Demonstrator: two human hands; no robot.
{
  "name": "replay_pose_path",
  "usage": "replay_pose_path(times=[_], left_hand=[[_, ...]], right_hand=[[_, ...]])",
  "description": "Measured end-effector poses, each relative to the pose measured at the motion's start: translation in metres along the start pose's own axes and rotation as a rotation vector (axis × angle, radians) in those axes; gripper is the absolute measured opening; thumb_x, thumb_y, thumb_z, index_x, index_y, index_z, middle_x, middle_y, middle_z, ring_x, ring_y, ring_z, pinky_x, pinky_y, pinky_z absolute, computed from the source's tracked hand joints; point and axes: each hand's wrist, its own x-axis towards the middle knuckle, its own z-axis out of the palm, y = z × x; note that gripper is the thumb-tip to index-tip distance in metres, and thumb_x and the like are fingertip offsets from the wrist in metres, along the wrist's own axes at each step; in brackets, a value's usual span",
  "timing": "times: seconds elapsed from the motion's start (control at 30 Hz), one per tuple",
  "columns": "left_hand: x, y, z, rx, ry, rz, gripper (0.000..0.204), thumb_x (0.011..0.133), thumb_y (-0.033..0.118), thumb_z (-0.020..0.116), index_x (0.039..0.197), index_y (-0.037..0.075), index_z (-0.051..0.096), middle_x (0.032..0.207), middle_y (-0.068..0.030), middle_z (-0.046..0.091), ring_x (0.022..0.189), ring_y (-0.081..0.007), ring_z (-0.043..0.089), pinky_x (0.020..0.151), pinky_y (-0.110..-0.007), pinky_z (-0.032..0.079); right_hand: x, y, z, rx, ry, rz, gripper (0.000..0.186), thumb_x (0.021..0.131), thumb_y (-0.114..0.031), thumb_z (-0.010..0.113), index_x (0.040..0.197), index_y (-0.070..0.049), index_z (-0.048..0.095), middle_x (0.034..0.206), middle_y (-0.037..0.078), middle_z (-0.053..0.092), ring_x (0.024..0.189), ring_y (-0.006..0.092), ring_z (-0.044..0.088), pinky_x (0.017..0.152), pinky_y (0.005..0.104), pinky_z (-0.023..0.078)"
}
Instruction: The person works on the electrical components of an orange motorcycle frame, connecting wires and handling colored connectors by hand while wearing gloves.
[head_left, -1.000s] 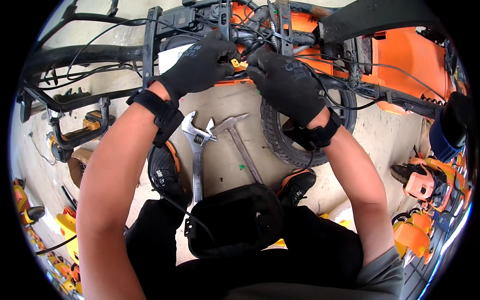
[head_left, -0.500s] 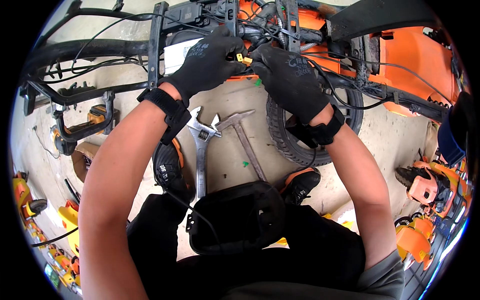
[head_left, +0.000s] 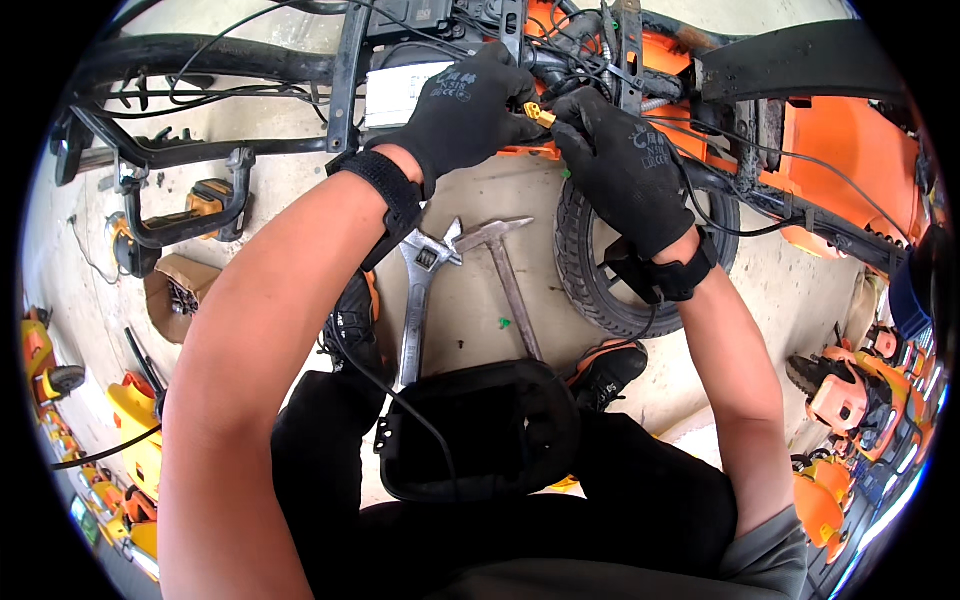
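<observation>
Both hands wear black gloves and meet at the black metal vehicle frame [head_left: 345,95]. Small yellow cable connectors [head_left: 540,115] show between the fingertips, end to end; whether they are fully joined cannot be made out. My left hand [head_left: 465,115] pinches the left connector between thumb and fingers. The right one is pinched by my right hand [head_left: 630,165], its fingers curled and partly hiding the leads. Behind the hands, dark cables [head_left: 570,60] run in a tangle over orange body panels. A white box [head_left: 400,97] sits in the frame beside my left hand.
An adjustable wrench [head_left: 417,295] and a hammer [head_left: 508,270] lie on the floor between my shoes. A black-tyred wheel [head_left: 590,265] lies below my right hand. A yellow-and-black power tool [head_left: 210,205] and an open cardboard box [head_left: 175,300] are at the left.
The yellow connectors have turned from side by side to end to end between my fingertips. Both hands, the frame and the floor tools sit farther right in the picture as the view shifts.
</observation>
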Motion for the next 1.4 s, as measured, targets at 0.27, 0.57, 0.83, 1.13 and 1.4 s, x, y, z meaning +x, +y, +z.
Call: replay_pose_path(times=[0.27, 0.57, 0.83, 1.13, 1.4], left_hand=[[-0.001, 0.015, 0.001, 0.066, 0.048, -0.006, 0.031, 0.077, 0.021, 0.088, 0.092, 0.003, 0.068, 0.097, -0.0119, 0.061, 0.083, -0.0328, 0.064, 0.07, -0.043, 0.051], [0.006, 0.022, -0.003, 0.099, -0.033, 0.056, 0.029, 0.082, 0.026, 0.083, 0.096, 0.004, 0.07, 0.102, -0.0137, 0.066, 0.093, -0.0349, 0.068, 0.076, -0.044, 0.053], [-0.003, 0.017, 0.004, 0.016, 0.037, 0.039, 0.029, 0.079, 0.023, 0.085, 0.094, 0.003, 0.069, 0.101, -0.0128, 0.066, 0.091, -0.0353, 0.067, 0.077, -0.043, 0.054], [0.0, 0.02, 0.004, 0.022, 0.051, 0.058, 0.026, 0.079, 0.024, 0.085, 0.09, 0.004, 0.071, 0.099, -0.0129, 0.067, 0.088, -0.0354, 0.067, 0.075, -0.044, 0.054], [0.006, 0.02, 0.001, 0.108, -0.042, 0.071, 0.024, 0.084, 0.027, 0.08, 0.093, 0.006, 0.073, 0.094, -0.0143, 0.068, 0.088, -0.0355, 0.068, 0.076, -0.046, 0.055]], right_hand=[[0.005, 0.003, -0.004, 0.006, -0.044, 0.039, 0.018, 0.095, -0.022, 0.066, 0.103, -0.006, 0.065, 0.084, 0.018, 0.068, 0.081, 0.0382, 0.067, 0.07, 0.0463, 0.052], [0.009, 0.007, -0.006, 0.045, -0.004, 0.03, 0.018, 0.091, -0.02, 0.067, 0.102, -0.006, 0.067, 0.088, 0.018, 0.07, 0.084, 0.0379, 0.069, 0.072, 0.0464, 0.053], [0.009, 0.004, -0.012, 0.167, -0.044, 0.08, 0.018, 0.092, -0.02, 0.065, 0.099, -0.004, 0.065, 0.085, 0.019, 0.066, 0.08, 0.0376, 0.067, 0.069, 0.0449, 0.05], [0.014, 0.004, -0.016, 0.093, -0.111, 0.076, 0.017, 0.092, -0.02, 0.064, 0.097, -0.003, 0.063, 0.084, 0.02, 0.065, 0.08, 0.0388, 0.065, 0.07, 0.0457, 0.05], [0.018, 0.008, -0.012, 0.04, -0.128, 0.016, 0.014, 0.094, -0.017, 0.061, 0.098, -0.004, 0.063, 0.09, 0.019, 0.065, 0.086, 0.0395, 0.065, 0.074, 0.0472, 0.05]])
